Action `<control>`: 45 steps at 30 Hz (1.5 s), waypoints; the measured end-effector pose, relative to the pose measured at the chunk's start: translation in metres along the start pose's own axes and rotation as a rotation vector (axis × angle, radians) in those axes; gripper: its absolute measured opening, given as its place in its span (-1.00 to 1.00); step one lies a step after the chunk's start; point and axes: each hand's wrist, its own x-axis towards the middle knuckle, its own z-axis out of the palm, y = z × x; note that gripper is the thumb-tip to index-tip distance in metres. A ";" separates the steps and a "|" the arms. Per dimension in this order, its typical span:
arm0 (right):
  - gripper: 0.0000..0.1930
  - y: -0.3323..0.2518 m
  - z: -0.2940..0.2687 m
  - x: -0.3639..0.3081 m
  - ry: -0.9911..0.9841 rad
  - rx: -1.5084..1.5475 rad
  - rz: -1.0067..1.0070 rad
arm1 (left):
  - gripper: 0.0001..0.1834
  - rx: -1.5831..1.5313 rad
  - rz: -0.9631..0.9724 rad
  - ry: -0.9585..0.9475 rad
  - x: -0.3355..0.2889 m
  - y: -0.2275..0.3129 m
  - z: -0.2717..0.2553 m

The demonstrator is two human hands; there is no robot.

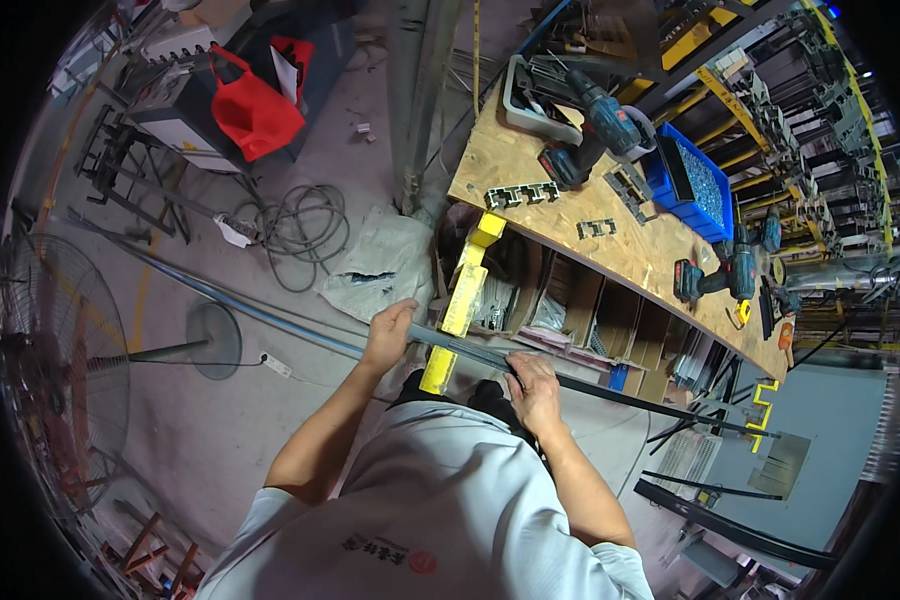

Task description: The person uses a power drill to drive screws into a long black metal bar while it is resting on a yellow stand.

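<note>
A bundle of long, narrow metal profiles (462,345) runs across in front of my body, over a yellow metal support (462,305) that sticks out from the workbench. My left hand (390,335) is closed round the profiles just left of the support. To the right of it my right hand (535,388) grips them from above, its fingers curled over the edge. Toward the far left the bars look blue-grey; on the right a dark length reaches beyond the bench. How many bars each hand holds is hard to make out.
The wooden workbench (540,225) carries a cordless drill (600,120), another cordless drill (735,270), a blue bin (692,185) of small parts and black brackets (522,194). A fan (65,350) stands left. Coiled cable (300,235) and a white sack (385,265) lie on the floor.
</note>
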 end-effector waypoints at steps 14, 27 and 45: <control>-0.72 0.003 0.003 -0.007 0.126 -0.065 0.023 | -0.49 0.904 0.842 -0.669 -0.002 0.091 0.023; -0.59 0.042 -0.006 -0.035 0.046 -0.010 0.154 | -0.67 0.783 0.918 -0.655 -0.006 0.094 0.052; -0.58 0.060 -0.007 -0.043 0.026 0.007 0.119 | -0.58 0.981 0.867 -0.731 -0.005 0.113 0.060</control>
